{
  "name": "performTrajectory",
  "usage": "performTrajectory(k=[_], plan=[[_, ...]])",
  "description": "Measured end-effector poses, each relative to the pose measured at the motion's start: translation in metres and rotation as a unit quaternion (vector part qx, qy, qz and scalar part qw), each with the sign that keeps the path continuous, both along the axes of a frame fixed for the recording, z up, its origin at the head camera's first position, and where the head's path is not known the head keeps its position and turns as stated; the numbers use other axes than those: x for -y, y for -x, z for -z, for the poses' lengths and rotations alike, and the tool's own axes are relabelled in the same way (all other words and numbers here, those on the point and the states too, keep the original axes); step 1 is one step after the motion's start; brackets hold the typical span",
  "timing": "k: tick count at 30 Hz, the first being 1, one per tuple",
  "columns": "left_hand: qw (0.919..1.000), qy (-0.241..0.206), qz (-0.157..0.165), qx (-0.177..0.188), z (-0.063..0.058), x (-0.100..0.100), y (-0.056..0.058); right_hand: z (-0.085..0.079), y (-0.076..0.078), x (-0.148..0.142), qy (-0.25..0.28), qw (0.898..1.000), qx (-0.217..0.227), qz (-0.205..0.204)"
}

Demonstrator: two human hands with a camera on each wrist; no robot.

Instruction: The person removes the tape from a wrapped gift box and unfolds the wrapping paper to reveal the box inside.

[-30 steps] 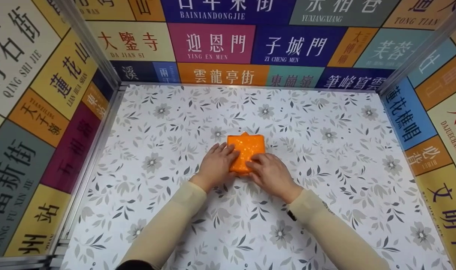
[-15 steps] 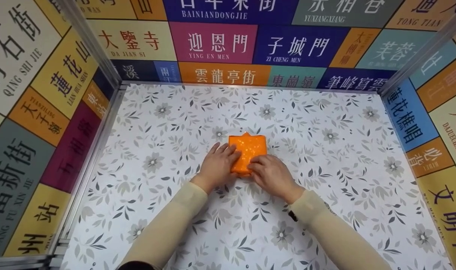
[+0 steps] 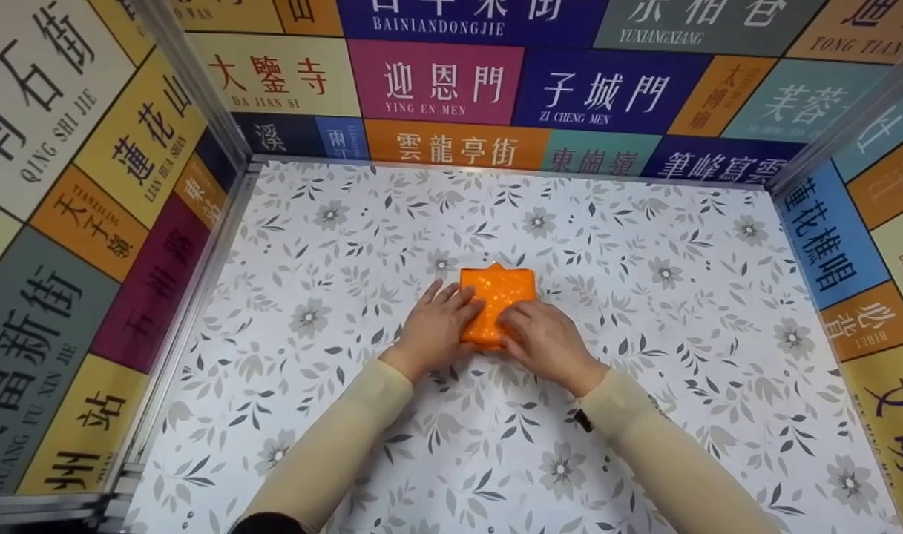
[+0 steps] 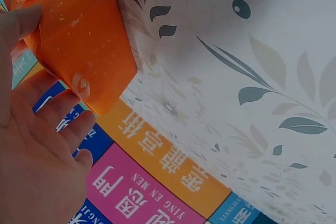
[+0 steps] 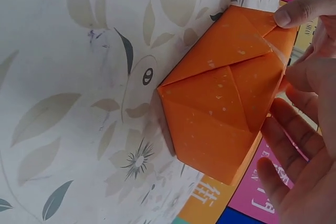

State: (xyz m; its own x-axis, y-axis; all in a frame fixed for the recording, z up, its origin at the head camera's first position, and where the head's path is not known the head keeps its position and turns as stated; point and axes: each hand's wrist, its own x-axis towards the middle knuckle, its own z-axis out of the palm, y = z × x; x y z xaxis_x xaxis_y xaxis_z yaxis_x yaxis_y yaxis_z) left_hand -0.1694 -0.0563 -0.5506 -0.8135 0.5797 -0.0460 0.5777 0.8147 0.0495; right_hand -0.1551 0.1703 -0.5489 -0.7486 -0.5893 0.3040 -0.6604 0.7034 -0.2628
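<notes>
A small box wrapped in orange paper with light flecks point(image 3: 488, 288) lies on the table. A small pointed tip of paper sticks up at its far edge. My left hand point(image 3: 435, 326) holds its left side, the thumb at the near end and the fingers over the top. From the right, my right hand point(image 3: 549, 337) grips the near right corner. In the right wrist view, creased triangular folds show on the end of the wrapped box point(image 5: 215, 103), with the right thumb point(image 5: 296, 11) pressing near one fold. The left wrist view shows another folded end of the box point(image 4: 84, 40).
A white sheet with grey flowers and leaves point(image 3: 303, 415) covers the table. Panels with coloured blocks and large characters point(image 3: 436, 81) wall in the back, left and right. Metal frame bars point(image 3: 191, 74) run along the corners.
The head view has shifted slightly, so everything sits a little further right. The right hand's fingers have moved slightly at the corner; both hands stay on the wrapped box.
</notes>
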Motion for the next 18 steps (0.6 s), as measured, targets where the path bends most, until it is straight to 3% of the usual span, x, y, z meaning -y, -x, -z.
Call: performTrajectory(k=[10, 18], plan=[[0.9994, -0.033, -0.004, 0.013, -0.0006, 0.0010, 0.0001, 0.0033, 0.0006, 0.0033, 0.001, 0.999, -0.028, -0.020], [0.9986, -0.049, -0.004, 0.019, 0.0006, 0.0020, -0.0005, 0.0034, -0.0024, 0.0024, 0.000, 1.000, -0.025, -0.016]])
